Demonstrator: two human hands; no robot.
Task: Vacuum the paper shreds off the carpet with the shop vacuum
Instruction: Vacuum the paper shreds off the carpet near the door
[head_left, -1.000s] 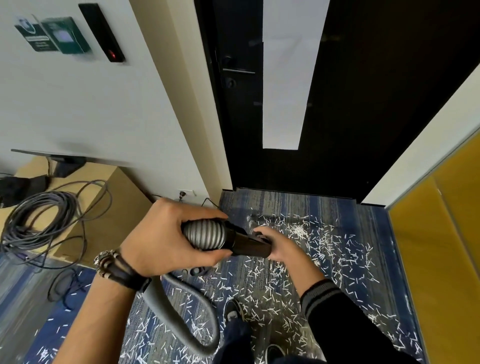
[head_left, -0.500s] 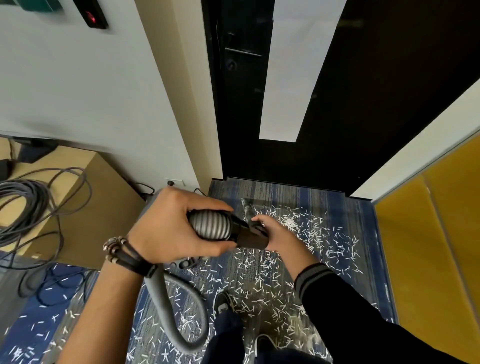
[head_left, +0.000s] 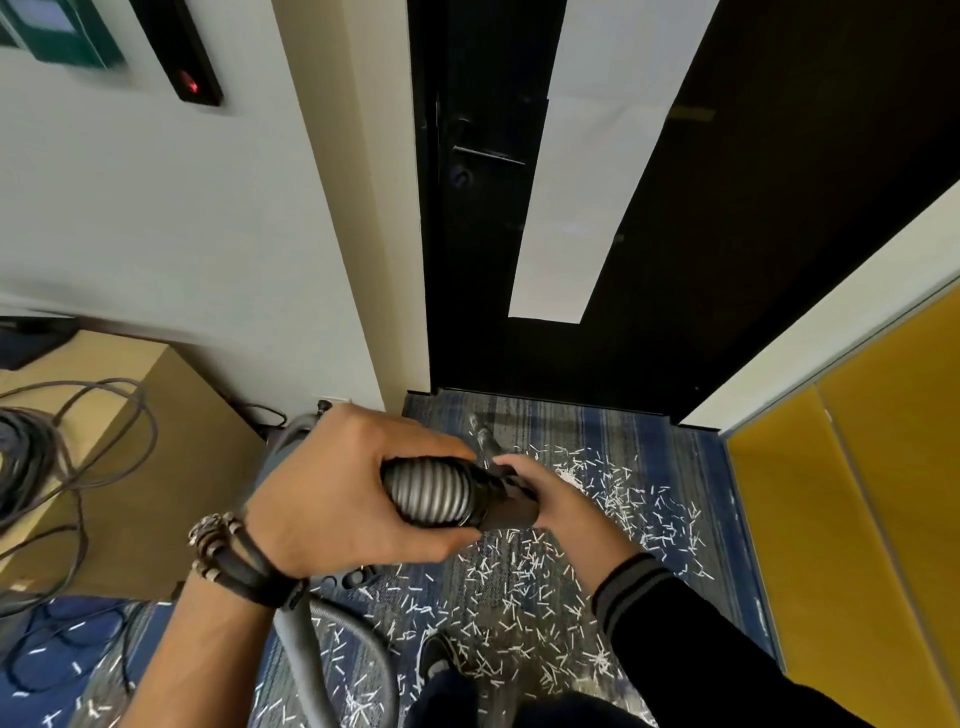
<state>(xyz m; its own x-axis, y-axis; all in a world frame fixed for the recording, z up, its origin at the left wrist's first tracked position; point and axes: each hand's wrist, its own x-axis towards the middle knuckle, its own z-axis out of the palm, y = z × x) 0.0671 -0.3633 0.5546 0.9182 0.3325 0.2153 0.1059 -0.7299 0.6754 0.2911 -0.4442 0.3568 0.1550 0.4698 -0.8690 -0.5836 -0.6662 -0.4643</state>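
Note:
A grey ribbed vacuum hose (head_left: 428, 492) ends in a black wand (head_left: 506, 501) that runs down to a nozzle (head_left: 484, 435) on the carpet near the door. My left hand (head_left: 348, 483) is wrapped around the ribbed hose end. My right hand (head_left: 558, 501) grips the black wand just ahead of it. White paper shreds (head_left: 524, 577) lie scattered over the blue striped carpet (head_left: 587, 426), thickest below and right of my hands. The hose loops down past my left wrist (head_left: 306, 660).
A black door (head_left: 727, 260) with a white paper strip stands ahead. A yellow panel (head_left: 857, 519) lines the right side. A cardboard box (head_left: 171, 467) with coiled grey cables (head_left: 31, 457) sits at left. My shoe (head_left: 439, 657) is on the carpet below.
The view has tilted and shifted slightly. Both hands keep the same grip on the hose and wand, and the nozzle stays near the door threshold.

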